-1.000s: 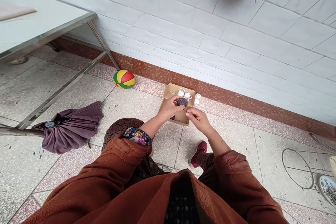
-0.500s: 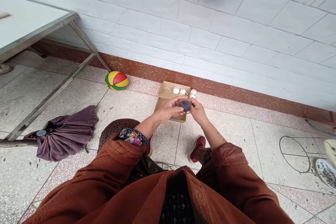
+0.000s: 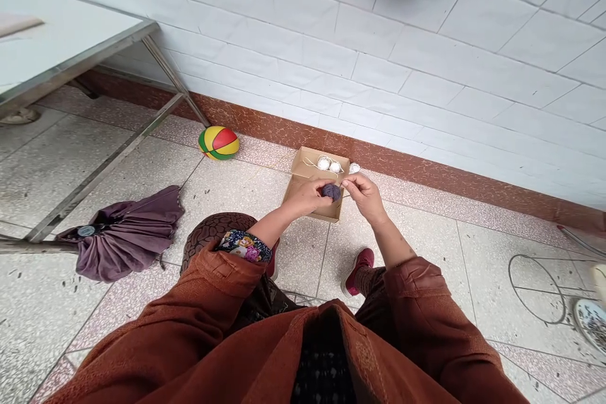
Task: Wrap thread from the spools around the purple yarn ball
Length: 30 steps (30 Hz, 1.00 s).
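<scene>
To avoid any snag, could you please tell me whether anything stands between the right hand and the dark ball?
Nothing visible blocks the small gap between the right hand and the dark ball, which the left hand holds.

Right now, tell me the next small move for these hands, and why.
I'd probably bring the right hand around the dark yarn ball: the left hand grips the ball, and the right is pinched just beside it; what it pinches is too fine to tell.
</scene>
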Tool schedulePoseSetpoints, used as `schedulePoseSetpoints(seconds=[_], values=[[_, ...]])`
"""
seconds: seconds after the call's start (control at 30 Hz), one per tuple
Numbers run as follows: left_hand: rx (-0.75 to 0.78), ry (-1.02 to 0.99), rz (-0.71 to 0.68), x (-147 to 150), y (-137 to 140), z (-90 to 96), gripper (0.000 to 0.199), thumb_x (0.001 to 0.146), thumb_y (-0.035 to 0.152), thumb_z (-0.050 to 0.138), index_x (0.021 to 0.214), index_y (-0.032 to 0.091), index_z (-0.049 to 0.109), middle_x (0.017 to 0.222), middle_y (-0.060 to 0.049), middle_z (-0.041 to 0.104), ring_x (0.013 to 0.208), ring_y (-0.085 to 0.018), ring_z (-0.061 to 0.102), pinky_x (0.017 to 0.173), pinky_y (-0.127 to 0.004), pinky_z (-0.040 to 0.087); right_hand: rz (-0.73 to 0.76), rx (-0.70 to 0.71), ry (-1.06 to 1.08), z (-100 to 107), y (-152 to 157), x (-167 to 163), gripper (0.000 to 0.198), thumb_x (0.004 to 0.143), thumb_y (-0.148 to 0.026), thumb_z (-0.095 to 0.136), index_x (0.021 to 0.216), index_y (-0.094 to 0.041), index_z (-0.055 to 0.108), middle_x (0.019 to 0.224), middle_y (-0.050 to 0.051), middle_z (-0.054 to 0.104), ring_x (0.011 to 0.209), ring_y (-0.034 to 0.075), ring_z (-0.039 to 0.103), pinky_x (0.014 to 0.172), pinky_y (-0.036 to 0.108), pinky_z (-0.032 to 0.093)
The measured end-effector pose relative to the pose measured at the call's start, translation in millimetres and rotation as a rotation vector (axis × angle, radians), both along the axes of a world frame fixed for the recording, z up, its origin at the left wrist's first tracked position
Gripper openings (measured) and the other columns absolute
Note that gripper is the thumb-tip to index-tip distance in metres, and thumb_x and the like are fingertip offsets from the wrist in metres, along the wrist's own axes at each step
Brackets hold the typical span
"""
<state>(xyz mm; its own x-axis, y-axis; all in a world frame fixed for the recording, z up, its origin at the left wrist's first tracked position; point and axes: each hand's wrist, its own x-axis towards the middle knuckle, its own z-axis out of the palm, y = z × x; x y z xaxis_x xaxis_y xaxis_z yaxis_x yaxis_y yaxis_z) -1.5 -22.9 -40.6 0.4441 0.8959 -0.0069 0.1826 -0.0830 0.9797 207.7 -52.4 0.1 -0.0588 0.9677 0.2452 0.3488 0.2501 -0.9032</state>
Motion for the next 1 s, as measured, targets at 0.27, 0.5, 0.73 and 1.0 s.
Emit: schedulePoseSetpoints(seconds=[0.27, 0.5, 0.73, 1.0], values=[[-0.363, -0.432, -0.131, -0.3, -8.1, 11.9, 0.071, 0.074, 0.024, 0.085, 0.144, 0.025, 0.071, 0.126, -0.009, 0.075, 0.111, -0.02, 0.069, 0.094, -0.033, 0.055, -0.064, -0.204, -0.019, -40.9, 5.4, -10.8, 0.043, 0.091, -0.069, 0.063, 0.087, -0.026, 0.066, 0.081, 0.002, 0.066, 0.08, 0.022, 0.058, 0.077, 0.035, 0.049], [-0.261, -0.34, 0.175, 6.5, 4.8, 0.1, 0.045, 0.078, 0.028, 0.083, 0.121, 0.019, 0.074, 0.119, -0.008, 0.076, 0.107, -0.02, 0.069, 0.102, -0.039, 0.056, 0.121, -0.227, -0.073, -36.7, -22.1, -10.9, 0.041, 0.098, -0.066, 0.065, 0.092, -0.026, 0.07, 0.074, -0.002, 0.061, 0.07, 0.019, 0.054, 0.071, 0.033, 0.049], [-0.027, -0.042, 0.14, 11.3, 0.8, -2.7, 0.057, 0.071, 0.022, 0.085, 0.127, 0.021, 0.076, 0.123, -0.008, 0.067, 0.104, -0.022, 0.07, 0.097, -0.039, 0.058, 0.147, -0.195, 0.121, 0.0, -29.4, 7.6, 0.043, 0.093, -0.068, 0.076, 0.094, -0.025, 0.074, 0.077, -0.001, 0.062, 0.068, 0.017, 0.051, 0.066, 0.031, 0.046], [-0.177, -0.282, -0.257, 14.7, -16.0, 14.0, 0.094, 0.075, 0.024, 0.086, 0.163, 0.03, 0.053, 0.115, -0.005, 0.069, 0.103, -0.019, 0.069, 0.09, -0.033, 0.055, -0.074, -0.212, 0.131, -18.1, -1.9, 15.5, 0.041, 0.087, -0.067, 0.074, 0.087, -0.025, 0.07, 0.076, 0.0, 0.064, 0.073, 0.019, 0.056, 0.071, 0.033, 0.049]])
